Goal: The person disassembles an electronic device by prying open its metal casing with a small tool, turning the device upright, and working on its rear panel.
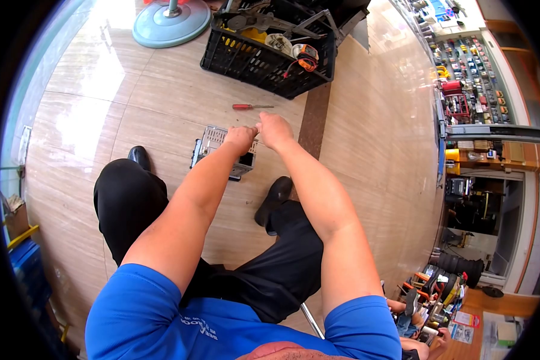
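A small silver metal box point(212, 139) with a slotted top and dark openings rests on the floor between my feet. My left hand point(241, 139) lies over its upper right part, fingers bent and closed. Just beyond the box's right edge is my right hand point(274, 129), fingers pinched, its tips meeting those of the left. Something small and dark shows between the fingertips, too small to name. Past my hands lies a red-handled screwdriver point(243, 107), its shaft pointing right, touched by neither hand.
A black plastic crate point(252, 71) holding tools, metal parts and an orange-cased meter point(306, 57) stands ahead. Left of it is a round pale-blue stand base point(169, 27). Stocked shelves point(471, 78) line the right side. Another person's hand point(443, 336) shows at lower right.
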`<state>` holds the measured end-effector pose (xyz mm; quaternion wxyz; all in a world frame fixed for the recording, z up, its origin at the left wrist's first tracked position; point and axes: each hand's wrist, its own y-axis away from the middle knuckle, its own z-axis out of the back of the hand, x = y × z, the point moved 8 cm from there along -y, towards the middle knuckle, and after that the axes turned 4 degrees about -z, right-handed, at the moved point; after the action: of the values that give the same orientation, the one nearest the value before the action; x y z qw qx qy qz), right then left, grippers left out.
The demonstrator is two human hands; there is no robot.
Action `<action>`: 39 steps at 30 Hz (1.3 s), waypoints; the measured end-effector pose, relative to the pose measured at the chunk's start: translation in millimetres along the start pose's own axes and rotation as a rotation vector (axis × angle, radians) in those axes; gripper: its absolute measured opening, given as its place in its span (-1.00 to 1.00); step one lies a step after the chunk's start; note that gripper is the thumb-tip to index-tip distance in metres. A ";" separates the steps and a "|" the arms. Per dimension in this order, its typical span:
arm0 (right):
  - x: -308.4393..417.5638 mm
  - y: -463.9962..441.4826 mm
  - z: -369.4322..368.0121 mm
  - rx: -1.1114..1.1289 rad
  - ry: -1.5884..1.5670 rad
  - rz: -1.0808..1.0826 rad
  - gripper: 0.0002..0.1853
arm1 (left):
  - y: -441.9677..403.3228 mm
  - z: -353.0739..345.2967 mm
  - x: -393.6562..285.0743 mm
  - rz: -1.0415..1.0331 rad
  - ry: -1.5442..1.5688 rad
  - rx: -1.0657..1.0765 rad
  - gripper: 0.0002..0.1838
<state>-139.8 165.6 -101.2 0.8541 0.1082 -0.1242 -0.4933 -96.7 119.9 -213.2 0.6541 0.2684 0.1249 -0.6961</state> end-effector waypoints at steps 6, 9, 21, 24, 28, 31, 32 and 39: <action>3.8 1.9 -0.3 0.015 0.034 0.010 -0.75 | -1.0 3.2 -1.8 -0.004 -0.011 -0.012 -0.79; 3.9 1.5 -0.1 -0.011 0.024 0.033 -0.76 | -2.5 3.3 -1.3 0.027 0.012 -0.004 -0.78; -2.4 3.0 -0.7 0.032 0.001 -0.003 -0.74 | 0.1 3.7 -3.8 0.009 0.030 0.013 -0.73; -2.1 3.5 -0.6 0.027 0.020 0.007 -0.74 | -0.3 5.0 -3.6 -0.002 0.025 0.042 -0.75; -0.8 4.0 0.0 0.029 0.013 0.005 -0.75 | -2.0 4.6 -2.0 0.025 0.033 0.078 -0.75; -0.6 4.0 -0.3 0.025 0.018 0.007 -0.76 | -3.2 2.5 -1.8 0.034 0.020 0.078 -0.75; -0.7 4.2 -0.6 0.019 0.015 0.012 -0.76 | -3.1 1.3 -1.1 0.035 0.022 0.078 -0.75; -3.1 3.8 -0.9 0.030 0.004 0.010 -0.75 | -3.1 3.0 -1.1 -0.022 0.043 -0.001 -0.69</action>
<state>-137.9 170.2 -101.3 0.8551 0.1212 -0.1302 -0.4870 -100.3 119.6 -210.7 0.6438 0.2815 0.1422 -0.6972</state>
